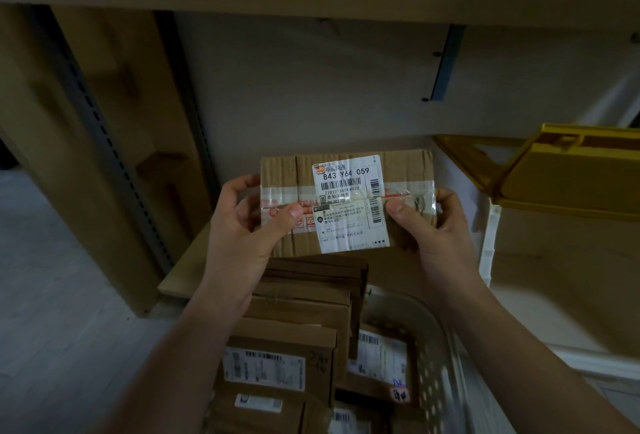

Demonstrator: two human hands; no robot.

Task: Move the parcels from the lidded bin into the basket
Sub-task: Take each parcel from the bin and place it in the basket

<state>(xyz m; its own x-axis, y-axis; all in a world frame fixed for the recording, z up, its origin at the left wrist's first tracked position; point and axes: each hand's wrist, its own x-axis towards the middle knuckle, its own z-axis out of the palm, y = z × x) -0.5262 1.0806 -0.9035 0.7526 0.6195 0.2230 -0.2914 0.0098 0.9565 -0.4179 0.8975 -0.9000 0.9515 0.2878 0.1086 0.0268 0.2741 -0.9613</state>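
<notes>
Holding pattern, basically: a taped brown cardboard parcel with white shipping labels [346,203] is gripped at both ends by the left hand [242,233] and right hand [436,236], above the white perforated plastic basket [440,340] already stacked with parcels. The yellow-lidded bin [554,174] is seen at right. Next it probably needs lowering into a free gap.

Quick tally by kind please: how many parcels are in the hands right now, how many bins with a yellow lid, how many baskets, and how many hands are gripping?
Parcels in the hands: 1, the labelled cardboard parcel
Bins with a yellow lid: 1, the lidded bin, lid raised
Baskets: 1, the white basket, already holding stacked parcels
Hands gripping: 2, left hand and right hand
Total: 5
</notes>
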